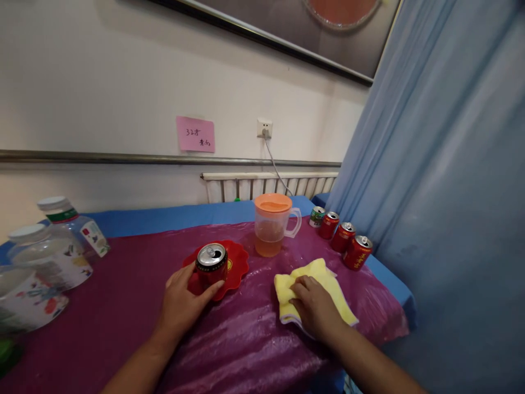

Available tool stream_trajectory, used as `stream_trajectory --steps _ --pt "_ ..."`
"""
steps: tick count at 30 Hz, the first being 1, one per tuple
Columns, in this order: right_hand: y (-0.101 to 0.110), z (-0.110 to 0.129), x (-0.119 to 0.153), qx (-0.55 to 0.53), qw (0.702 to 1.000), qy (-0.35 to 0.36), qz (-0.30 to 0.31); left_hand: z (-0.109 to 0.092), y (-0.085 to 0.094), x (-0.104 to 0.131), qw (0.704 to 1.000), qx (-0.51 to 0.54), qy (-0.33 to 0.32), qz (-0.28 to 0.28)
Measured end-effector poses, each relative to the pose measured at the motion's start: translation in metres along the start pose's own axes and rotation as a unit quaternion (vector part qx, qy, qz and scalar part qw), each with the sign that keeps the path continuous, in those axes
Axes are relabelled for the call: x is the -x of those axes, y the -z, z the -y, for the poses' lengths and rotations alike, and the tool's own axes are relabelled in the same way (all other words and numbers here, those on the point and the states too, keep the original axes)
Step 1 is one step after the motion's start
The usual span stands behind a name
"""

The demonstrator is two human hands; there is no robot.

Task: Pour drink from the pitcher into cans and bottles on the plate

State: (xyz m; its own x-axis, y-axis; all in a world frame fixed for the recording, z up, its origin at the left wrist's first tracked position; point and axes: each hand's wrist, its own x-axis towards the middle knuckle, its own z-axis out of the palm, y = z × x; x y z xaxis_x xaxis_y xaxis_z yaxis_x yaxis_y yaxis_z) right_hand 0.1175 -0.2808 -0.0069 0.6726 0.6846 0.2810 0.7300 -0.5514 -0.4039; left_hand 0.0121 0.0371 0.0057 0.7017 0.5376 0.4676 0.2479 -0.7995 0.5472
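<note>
My left hand (184,298) is wrapped round a drink can (211,268), dark red with a black band and a silver top. The can is upright over a red scalloped plate (238,262); whether its base touches the plate is hidden. On the right, my right hand (314,303) presses down on a folded yellow cloth (324,271), its fingers curled into the fabric. Between and behind the hands stands a clear plastic pitcher (268,227) with an orange lid and some amber liquid at the bottom.
Several opened cans, three red (357,254) and one green (317,216), line the table's right side by a blue curtain (443,191). Clear jars with white lids (55,257) stand at left. A purple plastic sheet (135,284) covers the blue-clothed table. A cord (274,164) hangs from the wall socket.
</note>
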Motion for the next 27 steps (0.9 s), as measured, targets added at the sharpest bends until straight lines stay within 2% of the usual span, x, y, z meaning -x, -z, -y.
stream_trajectory --steps 3,5,7,11,14,16,20,22,24,27 --pt "0.024 0.003 0.013 -0.011 0.999 0.04 -0.033 -0.002 0.002 0.001 1.0 -0.005 0.001 0.001" --pt "0.03 0.006 0.022 -0.005 0.998 0.055 -0.017 -0.003 0.002 0.001 1.0 -0.009 0.003 0.007" --pt "0.027 0.01 0.029 0.007 0.998 0.064 0.025 -0.004 0.002 0.001 1.0 -0.01 0.004 0.01" --pt "0.006 0.01 0.036 0.007 0.993 0.063 0.104 -0.005 0.0 0.001 1.0 -0.005 0.005 0.008" --pt "-0.003 0.004 0.037 -0.015 0.99 0.062 0.129 -0.005 0.0 0.001 1.0 -0.005 0.017 0.007" --pt "-0.004 0.0 0.037 -0.037 0.992 0.061 0.102 -0.005 0.0 0.002 1.0 -0.006 0.018 0.007" --pt "-0.001 -0.001 0.026 -0.109 0.993 0.028 -0.042 -0.003 -0.001 0.002 1.0 0.0 0.002 0.003" --pt "0.003 0.006 0.013 -0.158 0.983 0.023 -0.087 -0.002 -0.002 0.002 1.0 0.006 -0.004 -0.003" --pt "0.005 0.018 -0.004 -0.204 0.973 0.039 -0.104 0.0 -0.003 0.004 1.0 0.011 -0.009 -0.005" --pt "-0.001 0.044 -0.033 -0.241 0.962 0.086 -0.097 0.0 -0.002 0.008 1.0 0.023 -0.014 0.002"
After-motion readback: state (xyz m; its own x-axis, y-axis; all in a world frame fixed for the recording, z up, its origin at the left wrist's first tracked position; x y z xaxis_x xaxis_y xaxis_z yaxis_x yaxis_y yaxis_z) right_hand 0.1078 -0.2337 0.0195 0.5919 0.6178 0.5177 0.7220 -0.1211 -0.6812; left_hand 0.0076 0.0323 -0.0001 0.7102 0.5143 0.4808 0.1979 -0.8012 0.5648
